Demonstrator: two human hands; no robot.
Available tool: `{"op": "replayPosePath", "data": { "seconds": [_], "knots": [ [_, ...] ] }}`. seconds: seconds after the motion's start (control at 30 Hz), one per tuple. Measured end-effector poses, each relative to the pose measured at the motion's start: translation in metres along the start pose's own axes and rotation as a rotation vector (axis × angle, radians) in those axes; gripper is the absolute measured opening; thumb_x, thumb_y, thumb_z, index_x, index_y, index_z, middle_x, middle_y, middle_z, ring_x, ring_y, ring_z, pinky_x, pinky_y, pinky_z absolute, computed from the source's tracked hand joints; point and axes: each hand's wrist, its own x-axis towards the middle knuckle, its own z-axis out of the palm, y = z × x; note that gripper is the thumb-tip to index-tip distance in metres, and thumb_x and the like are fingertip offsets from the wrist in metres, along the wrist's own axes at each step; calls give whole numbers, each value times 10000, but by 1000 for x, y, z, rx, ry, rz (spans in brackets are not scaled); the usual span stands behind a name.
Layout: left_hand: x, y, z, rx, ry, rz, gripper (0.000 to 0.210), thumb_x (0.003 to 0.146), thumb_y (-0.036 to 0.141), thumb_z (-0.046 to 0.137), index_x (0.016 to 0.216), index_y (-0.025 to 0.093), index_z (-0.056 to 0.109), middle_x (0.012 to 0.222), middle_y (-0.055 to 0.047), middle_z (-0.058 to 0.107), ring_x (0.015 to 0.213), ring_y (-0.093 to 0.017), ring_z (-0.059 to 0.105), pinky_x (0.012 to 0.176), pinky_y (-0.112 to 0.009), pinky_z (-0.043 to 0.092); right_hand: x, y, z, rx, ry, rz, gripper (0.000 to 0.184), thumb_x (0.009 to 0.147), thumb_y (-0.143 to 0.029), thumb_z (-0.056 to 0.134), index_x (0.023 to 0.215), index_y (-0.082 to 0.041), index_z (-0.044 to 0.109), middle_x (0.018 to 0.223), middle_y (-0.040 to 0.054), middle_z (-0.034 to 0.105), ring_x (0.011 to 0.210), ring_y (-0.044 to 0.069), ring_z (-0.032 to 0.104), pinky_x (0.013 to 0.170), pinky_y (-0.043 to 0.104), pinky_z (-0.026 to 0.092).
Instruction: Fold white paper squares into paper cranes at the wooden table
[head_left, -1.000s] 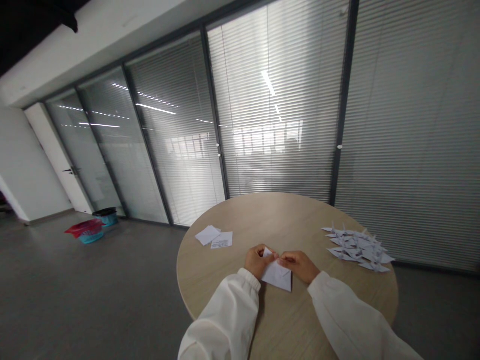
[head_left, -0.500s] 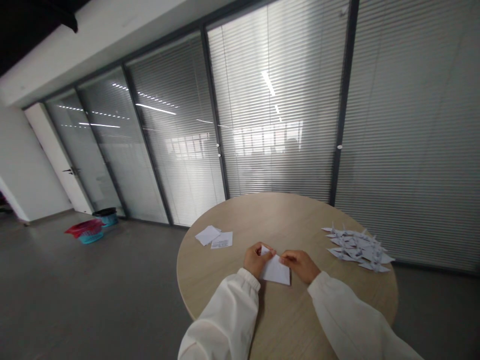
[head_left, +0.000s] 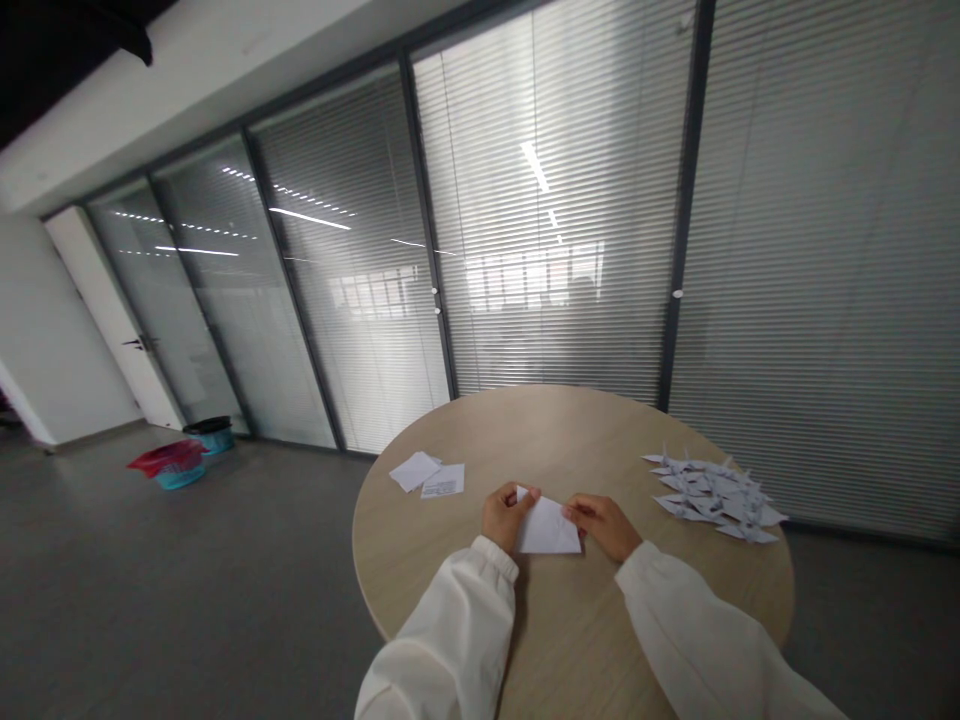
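Observation:
A piece of white paper (head_left: pixel 549 530), which looks folded, is held between my two hands just above the table. My left hand (head_left: pixel 507 517) pinches its upper left corner with the thumb on top. On the opposite side, my right hand (head_left: pixel 602 524) grips the right edge between thumb and fingers. The fingers behind the paper are partly hidden. Off to the right lies a cluster of folded paper cranes (head_left: pixel 712 490). To the left are a few loose white paper sheets (head_left: pixel 442 481), one with printed lines on it.
The round wooden table (head_left: pixel 555 425) stands close to a glass partition with blinds (head_left: pixel 555 330). On the floor at left are a blue basket with a red liner (head_left: pixel 174 463) and another with a black liner (head_left: pixel 213 434). A white door (head_left: pixel 120 320) is at far left.
My hands have moved slightly apart, and the paper between them has turned so that its lower edge is now level. The cranes and loose sheets are unchanged.

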Motion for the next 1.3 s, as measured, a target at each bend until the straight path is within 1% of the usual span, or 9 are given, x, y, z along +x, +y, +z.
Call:
{"op": "replayPosePath", "data": {
  "seconds": [0.1,0.27,0.5,0.7,0.8,0.93,1.07,1.17,1.3],
  "knots": [
    [2,-2,-1,5,8,-8,375,550,476,663,559,105,609,411,48,432,388,-55,374,388,-175,276,3,5,-1,38,77,29,278,736,-400,500,659,-153,603,579,-10,573,560,130,523,519,215,397],
    [1,-4,-2,-74,-68,-106,434,559,524,638,635,96,645,482,10,509,431,-84,442,431,-209,370,4,8,-4,49,198,12,287,726,-414,498,649,-153,591,561,-21,546,544,121,490,511,209,370],
    [0,-3,0,-115,-94,-161,419,520,521,669,501,112,583,407,38,450,386,-64,410,418,-208,382,2,5,-7,-58,248,-34,306,745,-424,475,629,-165,590,577,-1,571,569,139,511,535,222,379],
    [-1,-5,0,-111,-209,-298,437,464,506,713,591,98,620,461,10,536,439,-98,513,539,-269,471,3,5,-9,68,353,12,322,731,-455,495,803,-161,606,738,55,653,691,189,582,606,260,441],
    [-2,-7,0,-72,-287,-319,457,461,474,730,691,88,648,538,-22,594,483,-115,546,536,-264,463,2,3,-8,132,320,25,342,719,-467,514,826,-155,605,736,55,657,682,186,590,591,256,450],
    [-6,-8,1,6,-398,-278,449,495,474,711,706,81,665,532,-16,588,436,-76,485,433,-187,360,-1,-6,-2,100,158,-51,326,731,-451,512,805,-156,628,777,53,657,728,179,589,646,254,456],
    [-9,-11,2,30,-492,-271,429,514,474,700,680,79,671,531,-24,594,432,-83,482,425,-192,328,-5,-13,1,90,114,-53,340,744,-401,519,980,-171,601,769,37,651,715,170,591,647,254,460],
    [-5,-15,1,-67,-400,-262,416,501,468,711,641,79,662,505,-22,586,425,-90,485,435,-202,340,-6,-14,0,92,104,-70,374,782,-350,467,1122,-205,519,852,39,639,701,156,583,624,255,466],
    [5,-21,-2,-193,-155,-222,395,467,439,740,622,88,647,499,-15,591,422,-85,488,440,-200,359,-6,-13,-2,68,61,-221,288,773,-240,448,1017,-240,600,1115,58,528,1032,196,489,782,291,453]
  ]
}}
